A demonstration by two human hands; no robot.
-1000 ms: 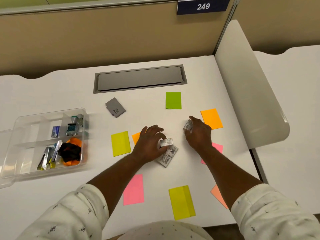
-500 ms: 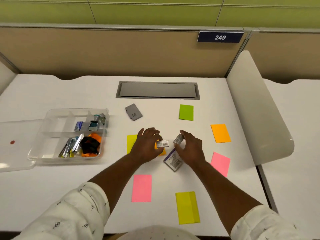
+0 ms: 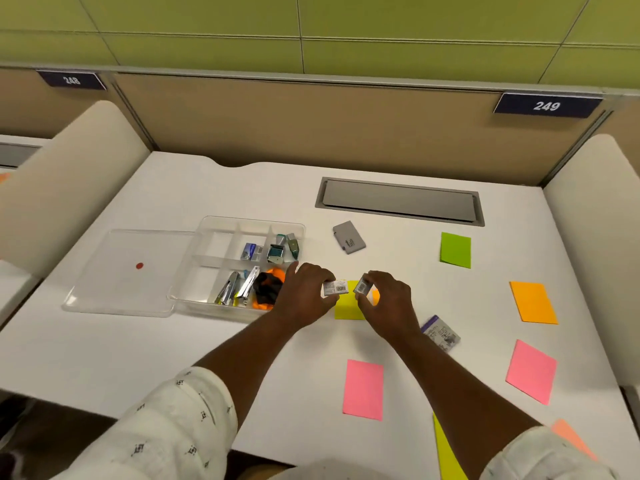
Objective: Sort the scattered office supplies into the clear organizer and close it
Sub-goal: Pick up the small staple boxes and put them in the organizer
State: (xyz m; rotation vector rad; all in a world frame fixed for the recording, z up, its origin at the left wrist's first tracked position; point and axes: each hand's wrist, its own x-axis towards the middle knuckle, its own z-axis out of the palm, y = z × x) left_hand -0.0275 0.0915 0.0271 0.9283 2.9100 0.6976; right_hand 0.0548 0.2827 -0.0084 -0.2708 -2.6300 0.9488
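One head-worn wide-angle view looks forward and steeply down, close over the white desk [image 3: 242,358].

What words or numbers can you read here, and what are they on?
"249": right plate on the partition.
"248": left plate on the partition, blurry.
Too small to read: print on the white box in the left hand, the little box in the right hand, the grey box, the purple packet.

Organizer [image 3: 214,244] sits open-topped just left of the left hand [image 3: 304,296]: right compartments crowded, left ones bare. Lid [image 3: 117,282] lies flat alongside; near surface [image 3: 156,351] is unobstructed.
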